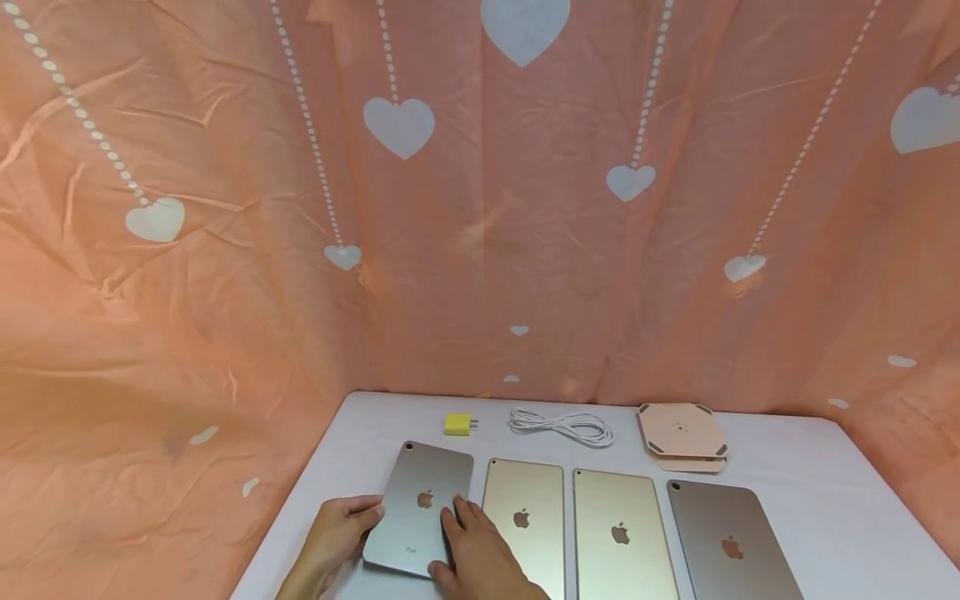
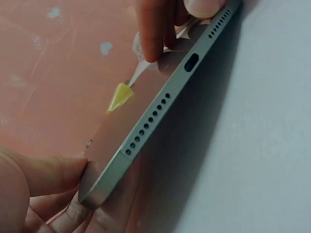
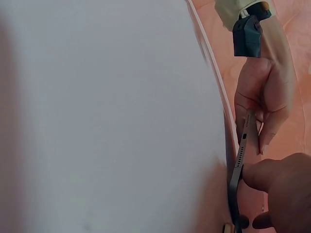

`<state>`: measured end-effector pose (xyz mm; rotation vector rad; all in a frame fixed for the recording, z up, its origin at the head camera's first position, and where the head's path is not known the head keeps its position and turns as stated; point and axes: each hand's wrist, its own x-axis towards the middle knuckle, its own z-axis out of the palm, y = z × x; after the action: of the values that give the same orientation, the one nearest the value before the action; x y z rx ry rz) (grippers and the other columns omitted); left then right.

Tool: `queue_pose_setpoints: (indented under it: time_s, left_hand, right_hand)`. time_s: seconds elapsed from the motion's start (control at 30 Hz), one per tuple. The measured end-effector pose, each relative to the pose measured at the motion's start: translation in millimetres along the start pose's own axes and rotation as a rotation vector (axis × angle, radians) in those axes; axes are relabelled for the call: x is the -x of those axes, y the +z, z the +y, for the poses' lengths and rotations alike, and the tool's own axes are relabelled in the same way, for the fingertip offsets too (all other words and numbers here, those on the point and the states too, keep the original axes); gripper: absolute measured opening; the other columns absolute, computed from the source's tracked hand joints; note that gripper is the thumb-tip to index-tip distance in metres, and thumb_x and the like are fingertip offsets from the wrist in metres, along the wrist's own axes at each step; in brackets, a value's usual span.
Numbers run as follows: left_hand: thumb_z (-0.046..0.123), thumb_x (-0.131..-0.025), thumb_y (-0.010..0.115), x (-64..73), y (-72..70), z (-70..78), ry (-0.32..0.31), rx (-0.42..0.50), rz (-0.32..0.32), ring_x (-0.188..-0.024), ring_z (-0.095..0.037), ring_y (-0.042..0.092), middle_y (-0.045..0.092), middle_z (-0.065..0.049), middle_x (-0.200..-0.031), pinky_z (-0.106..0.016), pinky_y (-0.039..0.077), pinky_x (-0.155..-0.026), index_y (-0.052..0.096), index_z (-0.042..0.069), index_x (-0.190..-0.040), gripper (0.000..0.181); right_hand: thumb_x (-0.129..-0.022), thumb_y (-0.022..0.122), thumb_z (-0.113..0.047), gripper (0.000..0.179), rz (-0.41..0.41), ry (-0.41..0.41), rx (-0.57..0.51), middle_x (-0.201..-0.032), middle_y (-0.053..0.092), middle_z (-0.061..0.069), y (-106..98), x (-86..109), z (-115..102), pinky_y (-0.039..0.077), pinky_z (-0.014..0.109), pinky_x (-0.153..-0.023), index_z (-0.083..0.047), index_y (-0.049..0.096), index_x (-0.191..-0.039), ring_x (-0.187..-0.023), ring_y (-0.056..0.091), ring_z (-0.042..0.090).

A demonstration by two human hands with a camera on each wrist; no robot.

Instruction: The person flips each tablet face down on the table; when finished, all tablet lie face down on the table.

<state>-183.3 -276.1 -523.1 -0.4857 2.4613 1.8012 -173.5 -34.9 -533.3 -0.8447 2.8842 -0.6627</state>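
Note:
A grey tablet (image 1: 423, 500) lies back side up, showing an apple logo, with a small round camera at its top left corner. My left hand (image 1: 337, 533) grips its left edge, thumb on the back and fingers curled underneath. In the left wrist view the tablet's end edge (image 2: 146, 126), with speaker holes and a charging port, slants with the gripped side raised off the white table. Fairly straight fingers of my right hand (image 1: 487, 554) rest on the tablet's back near its right edge, the thumb by the lower right corner.
To the right lie two gold tablets (image 1: 522, 492) (image 1: 622, 508) and a darker grey tablet (image 1: 731, 533) in a row. Behind them are a yellow charger plug (image 1: 457, 425), a coiled white cable (image 1: 562, 425) and a pink folding stand (image 1: 682, 433). A pink heart-patterned curtain (image 1: 480, 275) hangs behind the white table (image 1: 840, 475).

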Motion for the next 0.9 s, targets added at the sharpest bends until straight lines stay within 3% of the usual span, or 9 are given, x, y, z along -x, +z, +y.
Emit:
queue_pose_setpoints:
  time_s: [0.27, 0.43, 0.9]
  left_hand:
    - [0.004, -0.096, 0.077, -1.5, 3.8, 5.4, 0.1, -0.281, 0.039, -0.089, -0.019, 0.075, 0.081, -0.008, -0.094, -0.035, 0.063, -0.074, 0.08, -0.009, -0.115, 0.023]
    - [0.004, -0.094, 0.079, 0.5, 8.3, 10.1, 0.158, -0.396, 0.068, -0.084, -0.017, 0.074, 0.081, -0.006, -0.09, -0.036, 0.062, -0.07, 0.082, -0.006, -0.11, 0.019]
    - [-0.001, -0.093, 0.078, 8.1, 17.9, 15.9, 0.196, -0.439, 0.136, -0.075, -0.015, 0.068, 0.076, -0.003, -0.08, -0.032, 0.058, -0.064, 0.082, -0.007, -0.103, 0.013]
  right_hand:
    - [-0.099, 0.075, -0.049, 0.069, 0.036, -0.033, 0.045, -0.161, 0.057, 0.022, 1.0, 2.5, 5.7, 0.048, 0.047, -0.123, -0.005, 0.064, -0.151, -0.148, 0.056, 0.038]
    - [-0.099, 0.076, -0.049, 0.068, 0.044, -0.035, 0.049, -0.161, 0.056, 0.021, 0.6, 3.4, 7.3, 0.05, 0.046, -0.122, -0.007, 0.065, -0.15, -0.148, 0.056, 0.038]
    - [-0.097, 0.078, -0.047, 0.066, 0.046, -0.02, 0.043, -0.157, 0.06, 0.022, -0.3, 1.7, 4.6, 0.048, 0.046, -0.123, -0.004, 0.068, -0.146, -0.146, 0.058, 0.038]
